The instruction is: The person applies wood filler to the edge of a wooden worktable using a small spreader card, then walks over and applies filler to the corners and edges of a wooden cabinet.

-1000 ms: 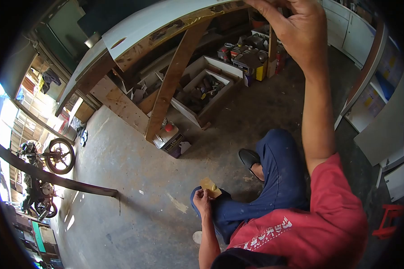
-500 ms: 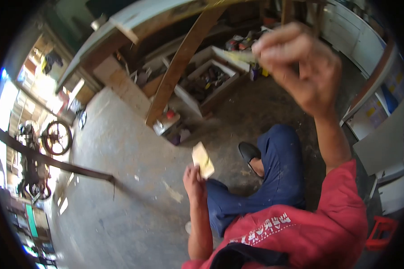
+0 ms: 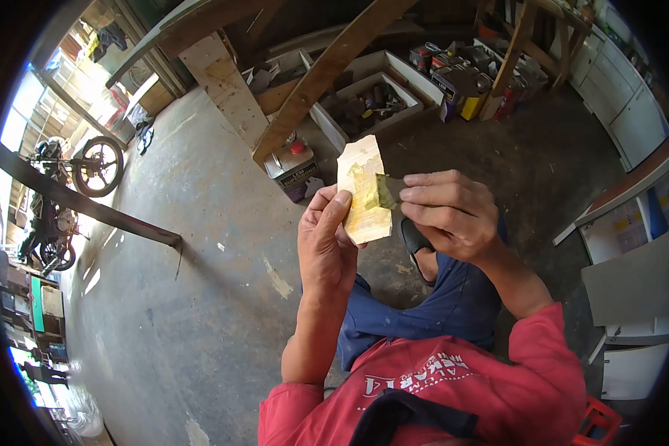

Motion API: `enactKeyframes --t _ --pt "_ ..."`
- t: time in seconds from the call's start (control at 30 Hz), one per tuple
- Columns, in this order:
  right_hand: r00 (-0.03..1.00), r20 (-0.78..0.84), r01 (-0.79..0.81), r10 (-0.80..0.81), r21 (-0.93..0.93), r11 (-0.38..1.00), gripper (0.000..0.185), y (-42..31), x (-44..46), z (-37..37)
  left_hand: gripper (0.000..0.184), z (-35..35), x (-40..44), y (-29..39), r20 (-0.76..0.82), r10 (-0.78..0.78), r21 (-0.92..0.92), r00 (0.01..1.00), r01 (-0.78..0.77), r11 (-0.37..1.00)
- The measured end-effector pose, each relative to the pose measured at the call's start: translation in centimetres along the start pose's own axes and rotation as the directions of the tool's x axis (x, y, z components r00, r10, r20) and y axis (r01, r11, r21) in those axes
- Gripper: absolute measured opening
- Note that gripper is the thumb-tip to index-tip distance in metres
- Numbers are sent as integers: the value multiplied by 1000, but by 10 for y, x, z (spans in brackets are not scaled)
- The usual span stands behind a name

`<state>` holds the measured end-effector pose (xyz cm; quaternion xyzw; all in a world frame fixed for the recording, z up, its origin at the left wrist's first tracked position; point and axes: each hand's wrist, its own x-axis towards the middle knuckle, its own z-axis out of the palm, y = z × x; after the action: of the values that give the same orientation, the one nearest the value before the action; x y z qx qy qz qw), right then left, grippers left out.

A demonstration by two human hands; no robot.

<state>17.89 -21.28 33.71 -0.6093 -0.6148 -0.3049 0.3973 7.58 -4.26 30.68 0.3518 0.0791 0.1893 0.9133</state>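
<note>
My left hand grips the lower left part of a pale, flat board piece, thumb on its face. Yellowish paste is smeared over the middle of the board. My right hand is closed on a thin, dark scraper, whose paste-coated end touches the board's right side. Both hands are in front of my body, above my knees.
A wooden frame with a slanted brace stands ahead. Beneath it are a tin with a red cap and a box of odds and ends. A dark bar juts in from the left; a motorcycle stands behind it.
My left hand has raised the board piece. My right hand has come down from the frame's upper edge, and the scraper now meets the board. The view has shifted too.
</note>
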Motion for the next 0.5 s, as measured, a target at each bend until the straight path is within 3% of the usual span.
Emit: enactKeyframes --t 0.13,0.23,0.3,0.33,0.4,0.5 --pt "1000 29 -4 5 -20 1000 32 3 -7 -13 16 -3 -1 3 43 26 -29 999 -25 999" --pt "996 51 -72 76 -64 995 34 1 1 -20 14 3 -5 13 -67 171 1 983 -172 985" --pt "993 -52 -113 110 -47 992 33 -2 10 -22 12 1 -7 18 -9 363 248 932 -350 903" --pt "992 -54 -112 110 -46 993 33 -3 16 -24 11 5 -9 21 -19 367 290 930 -346 892" --pt "1000 16 28 -26 -90 996 34 -4 29 -27 12 8 -11 25 -19 353 329 935 -328 886" --pt "986 143 110 -84 -181 977 36 -13 38 -29 13 9 -13 28 -19 343 358 939 -314 879"
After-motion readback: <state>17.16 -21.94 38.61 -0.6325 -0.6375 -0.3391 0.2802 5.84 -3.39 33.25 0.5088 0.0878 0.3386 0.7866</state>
